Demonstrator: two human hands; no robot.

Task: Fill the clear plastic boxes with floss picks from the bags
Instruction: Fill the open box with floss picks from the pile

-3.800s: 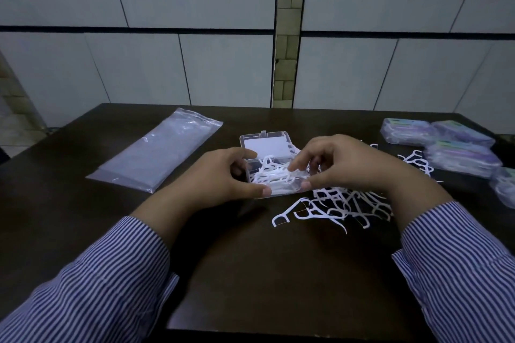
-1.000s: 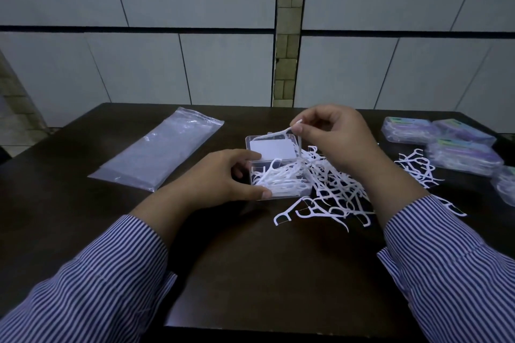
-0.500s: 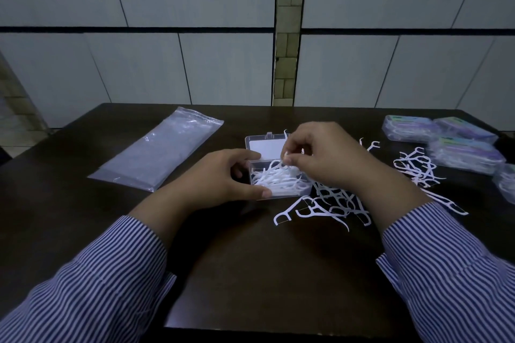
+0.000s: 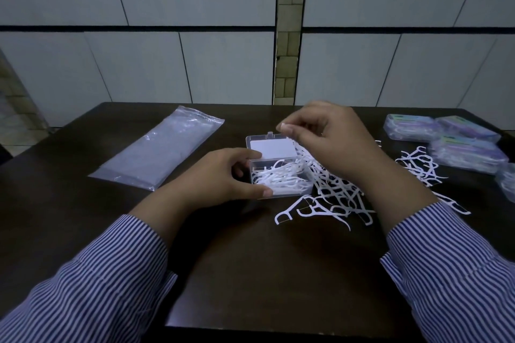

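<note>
A clear plastic box (image 4: 281, 193) stands open at the table's middle, its lid (image 4: 273, 147) laid back and its tray holding several white floss picks (image 4: 278, 178). My left hand (image 4: 223, 175) grips the box's left side, thumb along the front wall. My right hand (image 4: 326, 136) hovers above the lid's right corner, thumb and forefinger pinched. A tangle of picks (image 4: 303, 156) rises from the loose pile (image 4: 334, 195) to its underside. What lies between the fingertips is hidden.
A clear plastic bag (image 4: 158, 153) lies flat at the left. Filled, closed boxes (image 4: 468, 145) are stacked at the right edge, with a smaller heap of picks (image 4: 418, 164) in front of them. A tiled wall stands behind the dark table (image 4: 264, 273).
My right hand has lifted from the box's tray to above the lid, after an earlier lift and dip into the tray. My left hand and the box have stayed put.
</note>
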